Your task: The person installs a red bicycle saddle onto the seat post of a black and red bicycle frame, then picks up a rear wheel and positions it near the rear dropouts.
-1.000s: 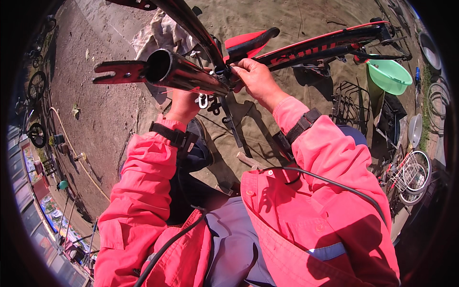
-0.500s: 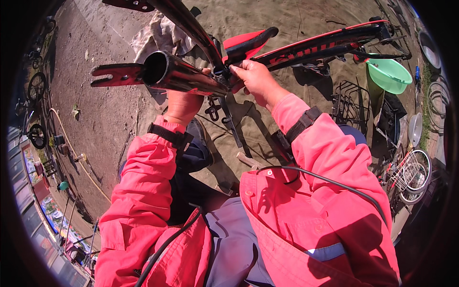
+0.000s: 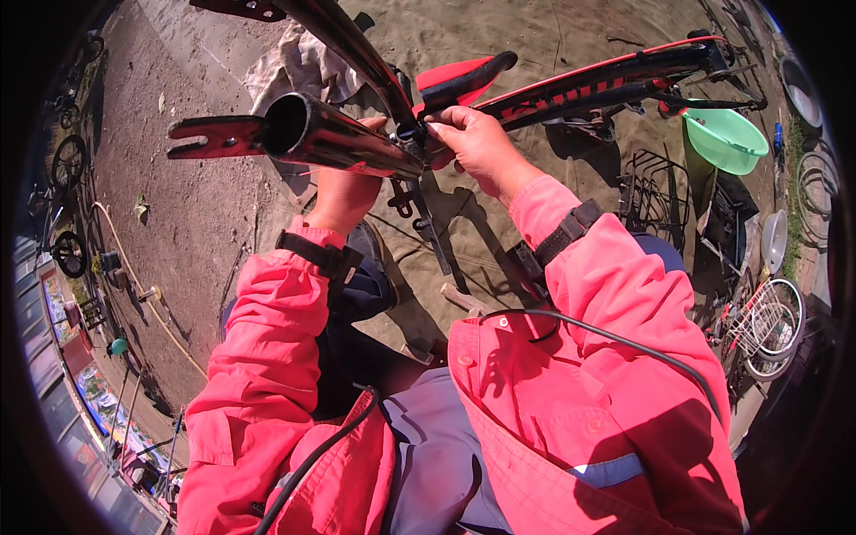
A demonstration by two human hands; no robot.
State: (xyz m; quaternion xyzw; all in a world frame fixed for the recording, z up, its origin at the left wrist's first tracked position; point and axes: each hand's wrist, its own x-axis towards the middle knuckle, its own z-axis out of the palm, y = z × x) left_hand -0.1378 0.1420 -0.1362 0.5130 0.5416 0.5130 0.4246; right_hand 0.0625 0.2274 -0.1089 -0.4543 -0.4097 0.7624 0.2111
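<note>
A black and red bicycle frame (image 3: 571, 98) stretches across the upper middle, with a wide open-ended tube pointing left and a slotted flat bracket (image 3: 218, 138) beyond it. My left hand (image 3: 343, 198) reaches under the wide tube and is closed on it. The tube hides most of its fingers, with a fingertip showing above. My right hand (image 3: 481, 147) is closed in a pinch at the dark joint (image 3: 412, 143) where the tubes meet. What lies between its thumb and fingers is too small to make out. A black-edged red piece (image 3: 464, 82) sits just above this hand.
A pale cloth (image 3: 303, 67) lies on the ground behind the frame. To the right are a light green basin (image 3: 727, 141), a black wire rack (image 3: 655, 192) and a white wire basket (image 3: 771, 330). A wood piece (image 3: 464, 299) lies by my feet. Wheels (image 3: 69, 163) stand far left.
A visible fingertip of my left hand has shifted slightly up and left above the tube. The wide tube has moved very slightly. My right hand keeps its pinch at the joint.
</note>
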